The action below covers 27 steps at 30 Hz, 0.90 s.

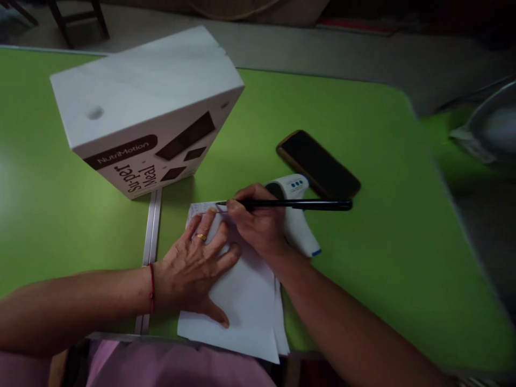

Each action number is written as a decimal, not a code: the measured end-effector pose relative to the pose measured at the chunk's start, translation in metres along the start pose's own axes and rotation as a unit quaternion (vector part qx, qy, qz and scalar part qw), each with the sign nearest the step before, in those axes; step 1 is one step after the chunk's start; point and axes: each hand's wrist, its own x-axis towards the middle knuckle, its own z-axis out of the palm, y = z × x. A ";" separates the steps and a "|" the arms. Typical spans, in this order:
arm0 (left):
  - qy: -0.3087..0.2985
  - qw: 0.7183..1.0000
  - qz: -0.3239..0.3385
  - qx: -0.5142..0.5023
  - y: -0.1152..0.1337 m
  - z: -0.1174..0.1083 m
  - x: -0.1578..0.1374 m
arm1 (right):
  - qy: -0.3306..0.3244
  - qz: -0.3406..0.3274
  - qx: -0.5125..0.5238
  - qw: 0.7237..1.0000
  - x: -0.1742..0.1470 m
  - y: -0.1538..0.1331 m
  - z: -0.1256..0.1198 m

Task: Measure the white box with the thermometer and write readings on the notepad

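Note:
Sheets of white paper point(245, 301) lie on the green table point(382, 258) in front of me, their near edge reaching past the table's edge. My left hand point(203, 258) rests on the paper with its fingers spread. Between the fingers of my right hand point(260, 217) is a black pen point(314, 204), its tip at the top of the sheet, where some small writing shows. A white handheld thermometer point(300, 231) with blue buttons lies just right of that hand and is partly hidden by it.
A large white NutriMotion box point(149, 102) stands upright at the back left. Behind the thermometer lies a dark phone point(322, 164) in a brown case. A metal strip point(152, 231) crosses the table. Beyond the right edge is a blurred round object point(495, 123).

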 end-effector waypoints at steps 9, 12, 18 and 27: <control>-0.007 1.000 -0.004 0.001 0.000 0.001 0.001 | -0.009 0.003 0.003 1.000 0.000 0.000 -0.001; -0.007 1.000 -0.004 -0.004 0.001 0.001 0.001 | 0.002 0.000 0.005 1.000 0.000 0.000 -0.001; -0.005 1.000 -0.003 -0.004 0.000 0.001 0.001 | 0.011 0.002 -0.009 1.000 0.000 0.000 0.000; -0.001 1.000 -0.001 -0.009 0.000 0.000 0.000 | 0.028 -0.006 0.010 1.000 0.000 0.004 0.000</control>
